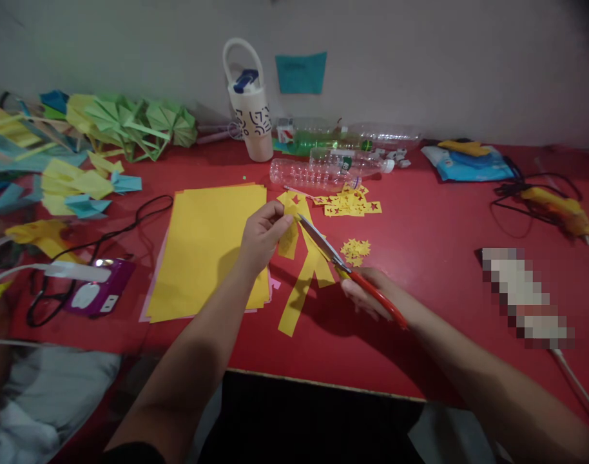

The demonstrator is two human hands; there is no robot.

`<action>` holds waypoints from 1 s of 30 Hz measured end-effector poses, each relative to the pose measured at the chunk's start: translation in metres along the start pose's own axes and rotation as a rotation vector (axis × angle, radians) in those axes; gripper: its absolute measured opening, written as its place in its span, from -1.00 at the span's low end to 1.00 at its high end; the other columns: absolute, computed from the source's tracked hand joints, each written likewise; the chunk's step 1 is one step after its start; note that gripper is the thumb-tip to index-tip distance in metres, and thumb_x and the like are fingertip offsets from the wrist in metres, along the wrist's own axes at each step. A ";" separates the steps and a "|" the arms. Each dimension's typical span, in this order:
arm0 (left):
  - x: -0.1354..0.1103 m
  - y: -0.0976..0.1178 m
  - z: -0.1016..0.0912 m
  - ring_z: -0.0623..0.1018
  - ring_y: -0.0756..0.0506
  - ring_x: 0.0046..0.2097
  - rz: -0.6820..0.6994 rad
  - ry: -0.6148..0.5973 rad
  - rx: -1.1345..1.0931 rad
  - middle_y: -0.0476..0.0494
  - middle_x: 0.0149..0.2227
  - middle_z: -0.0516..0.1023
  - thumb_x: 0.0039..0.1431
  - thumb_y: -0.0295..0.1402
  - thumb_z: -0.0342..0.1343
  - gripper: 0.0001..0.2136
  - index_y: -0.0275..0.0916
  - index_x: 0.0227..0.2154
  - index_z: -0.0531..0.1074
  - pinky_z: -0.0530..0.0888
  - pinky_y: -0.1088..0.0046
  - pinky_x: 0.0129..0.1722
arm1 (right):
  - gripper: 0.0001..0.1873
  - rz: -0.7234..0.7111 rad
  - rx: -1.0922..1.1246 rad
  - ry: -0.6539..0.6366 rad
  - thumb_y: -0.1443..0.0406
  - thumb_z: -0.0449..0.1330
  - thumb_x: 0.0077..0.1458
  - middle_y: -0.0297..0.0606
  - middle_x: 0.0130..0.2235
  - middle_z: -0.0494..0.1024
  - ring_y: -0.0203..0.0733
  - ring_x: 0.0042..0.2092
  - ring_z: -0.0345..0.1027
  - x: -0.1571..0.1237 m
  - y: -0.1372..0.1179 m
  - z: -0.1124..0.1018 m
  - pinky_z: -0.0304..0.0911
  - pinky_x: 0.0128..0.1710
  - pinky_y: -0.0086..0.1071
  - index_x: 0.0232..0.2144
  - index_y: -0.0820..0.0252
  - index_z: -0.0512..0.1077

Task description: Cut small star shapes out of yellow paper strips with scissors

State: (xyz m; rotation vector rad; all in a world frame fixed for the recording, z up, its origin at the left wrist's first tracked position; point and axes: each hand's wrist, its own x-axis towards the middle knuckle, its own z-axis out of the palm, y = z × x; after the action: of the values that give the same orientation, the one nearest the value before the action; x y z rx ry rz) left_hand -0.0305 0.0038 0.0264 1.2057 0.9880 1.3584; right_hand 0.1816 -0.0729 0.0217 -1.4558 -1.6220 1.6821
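My left hand (265, 235) pinches a small piece of yellow paper (289, 238) above the table's middle. Red-handled scissors (326, 245) are gripped in my right hand (369, 293), their blade tips touching or very close to that paper beside my left fingers. Beneath the blades lie loose yellow paper strips (297, 299). A little pile of cut yellow stars (356, 250) sits just right of the scissors. Farther back are yellow paper scraps with star-shaped holes (352, 203). A stack of yellow sheets (207, 251) lies under and left of my left forearm.
Clear plastic bottles (318, 174) and a white tumbler (253, 116) stand or lie along the wall. Folded paper shapes (125, 125), a purple power socket (98, 287) and cords fill the left. To the right are a blue wipes pack (468, 164) and a yellow glue gun (560, 206).
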 end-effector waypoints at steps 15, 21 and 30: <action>0.002 0.000 -0.002 0.09 0.07 -0.53 0.060 -0.041 0.075 0.07 -0.60 0.10 -0.10 -0.36 0.21 -0.78 -0.20 -0.65 0.24 0.07 0.50 -0.53 | -0.42 0.018 -0.014 -0.013 -0.21 0.19 -0.05 -0.52 -0.72 0.15 -0.44 -0.71 0.04 -0.002 -0.002 -0.002 0.02 -0.72 -0.48 -0.63 0.08 0.12; 0.004 0.000 -0.004 0.11 0.08 -0.53 0.073 -0.064 0.123 0.09 -0.61 0.08 -0.12 -0.34 0.18 -0.78 -0.20 -0.62 0.20 0.09 0.52 -0.53 | -0.41 0.044 -0.048 -0.010 -0.23 0.18 -0.06 -0.53 -0.71 0.16 -0.44 -0.71 0.03 -0.003 -0.007 -0.003 -0.05 -0.73 -0.49 -0.61 0.09 0.13; 0.004 0.005 -0.013 0.18 0.09 -0.54 0.018 -0.149 0.140 0.08 -0.60 0.20 -0.10 -0.34 0.15 -0.84 -0.21 -0.62 0.27 0.13 0.52 -0.55 | -0.46 0.082 -0.079 -0.062 -0.16 0.21 -0.01 -0.55 -0.74 0.16 -0.43 -0.73 0.06 -0.002 -0.003 -0.010 0.02 -0.72 -0.47 -0.59 0.09 0.16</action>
State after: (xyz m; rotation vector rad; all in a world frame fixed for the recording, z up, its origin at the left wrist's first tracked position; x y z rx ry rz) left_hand -0.0440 0.0078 0.0302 1.4030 0.9802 1.2101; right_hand 0.1893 -0.0690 0.0269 -1.5420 -1.7011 1.7417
